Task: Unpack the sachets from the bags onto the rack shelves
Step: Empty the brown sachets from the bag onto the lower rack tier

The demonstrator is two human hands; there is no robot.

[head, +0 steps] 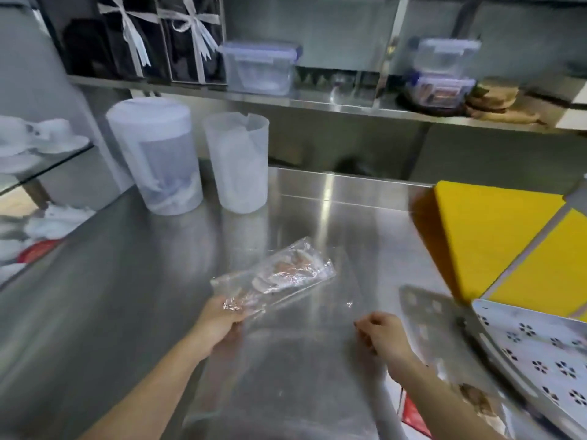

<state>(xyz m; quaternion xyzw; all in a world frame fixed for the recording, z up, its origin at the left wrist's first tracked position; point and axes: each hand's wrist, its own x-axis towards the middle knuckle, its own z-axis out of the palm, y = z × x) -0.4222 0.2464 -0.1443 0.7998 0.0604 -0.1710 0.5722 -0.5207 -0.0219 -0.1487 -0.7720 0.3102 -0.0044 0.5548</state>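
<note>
A clear plastic packet of sachets (279, 271) with pale and pinkish contents is held just above the steel counter (111, 281). My left hand (222, 317) grips its near end. A large clear plastic bag (286, 376) lies flat on the counter in front of me. My right hand (382, 333) pinches the bag's right edge with curled fingers. A steel rack shelf (317, 104) runs across the back above the counter.
Two translucent plastic jugs (158, 157) (236, 160) stand at the back left. Clear lidded containers (259, 66) (444, 74) sit on the shelf. A yellow board (489, 230) and a white perforated tray (546, 360) stand at the right. White cups (41, 134) rest on a glass shelf at the left.
</note>
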